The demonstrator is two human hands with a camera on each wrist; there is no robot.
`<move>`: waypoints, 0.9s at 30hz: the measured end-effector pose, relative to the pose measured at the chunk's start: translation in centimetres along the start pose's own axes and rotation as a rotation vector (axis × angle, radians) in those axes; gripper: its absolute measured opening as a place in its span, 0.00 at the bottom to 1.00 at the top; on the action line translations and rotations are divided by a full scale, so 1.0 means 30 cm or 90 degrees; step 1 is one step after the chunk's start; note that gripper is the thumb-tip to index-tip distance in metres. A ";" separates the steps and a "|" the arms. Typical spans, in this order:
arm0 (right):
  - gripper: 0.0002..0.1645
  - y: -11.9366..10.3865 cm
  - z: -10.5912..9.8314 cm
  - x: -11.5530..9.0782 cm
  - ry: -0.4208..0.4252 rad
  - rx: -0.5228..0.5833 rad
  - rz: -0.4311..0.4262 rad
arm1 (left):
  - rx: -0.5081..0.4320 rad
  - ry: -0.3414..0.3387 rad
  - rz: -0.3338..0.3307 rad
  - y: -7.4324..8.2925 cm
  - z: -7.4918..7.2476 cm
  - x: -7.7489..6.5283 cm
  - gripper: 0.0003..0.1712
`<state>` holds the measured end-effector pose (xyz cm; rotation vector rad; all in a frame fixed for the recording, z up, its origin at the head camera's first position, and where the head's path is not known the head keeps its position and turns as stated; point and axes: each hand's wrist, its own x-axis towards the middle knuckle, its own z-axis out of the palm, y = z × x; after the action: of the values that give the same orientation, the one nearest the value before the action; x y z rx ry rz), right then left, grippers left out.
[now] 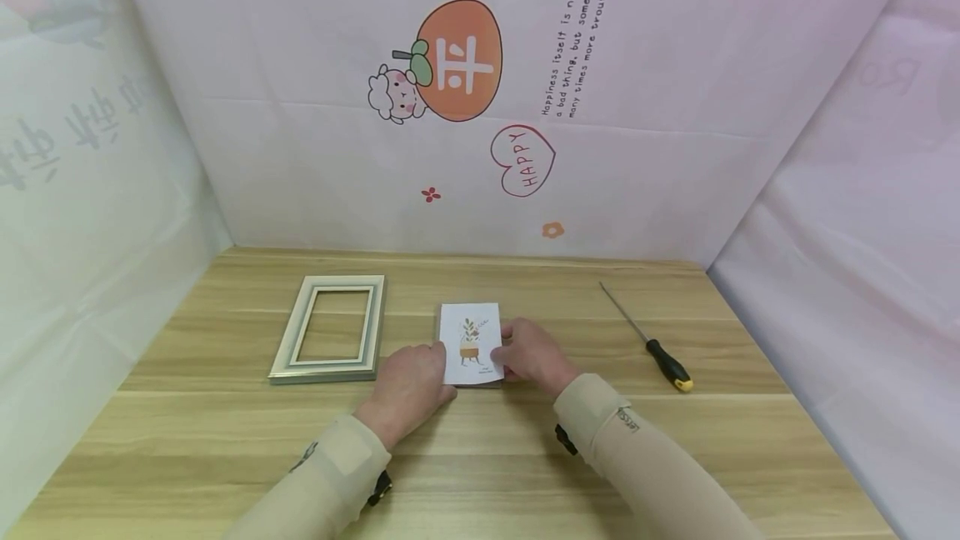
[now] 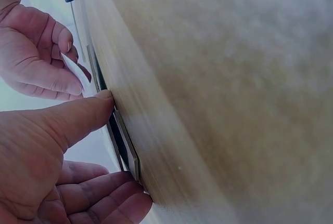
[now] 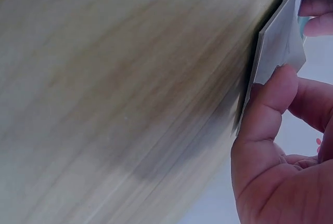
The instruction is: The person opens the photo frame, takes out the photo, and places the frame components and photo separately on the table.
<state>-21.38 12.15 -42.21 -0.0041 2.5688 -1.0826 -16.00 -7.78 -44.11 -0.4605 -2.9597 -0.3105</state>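
A white card (image 1: 470, 342) printed with a potted plant lies on a dark backing board (image 1: 471, 385) near the table's middle. My left hand (image 1: 437, 363) sits at the board's left edge; in the left wrist view its thumb (image 2: 83, 112) and curled fingers (image 2: 112, 198) hold the board (image 2: 124, 143) by its edge. My right hand (image 1: 507, 357) is at the right edge and pinches the card (image 3: 281, 42) under its thumb (image 3: 270, 109), lifting that side slightly. A silver picture frame (image 1: 327, 363) lies flat to the left.
A screwdriver (image 1: 654, 346) with a black and yellow handle lies on the wooden table (image 1: 480, 457) to the right. Printed cloth walls close in the back and both sides.
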 end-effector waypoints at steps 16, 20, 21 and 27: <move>0.27 -0.004 0.013 0.002 0.013 -0.055 0.003 | -0.005 0.003 0.001 -0.002 0.002 0.001 0.21; 0.30 -0.004 0.012 -0.001 0.012 -0.071 0.005 | -0.010 -0.003 0.001 -0.001 0.003 0.002 0.19; 0.30 -0.004 0.012 -0.001 0.012 -0.076 0.004 | -0.011 -0.004 0.001 -0.001 0.003 0.003 0.19; 0.33 -0.008 0.014 -0.010 0.018 -0.115 -0.031 | -0.006 0.001 0.003 -0.003 0.004 0.004 0.17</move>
<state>-21.00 11.75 -42.22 -0.0963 2.6961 -0.8690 -16.15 -7.80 -44.21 -0.4692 -2.9569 -0.3242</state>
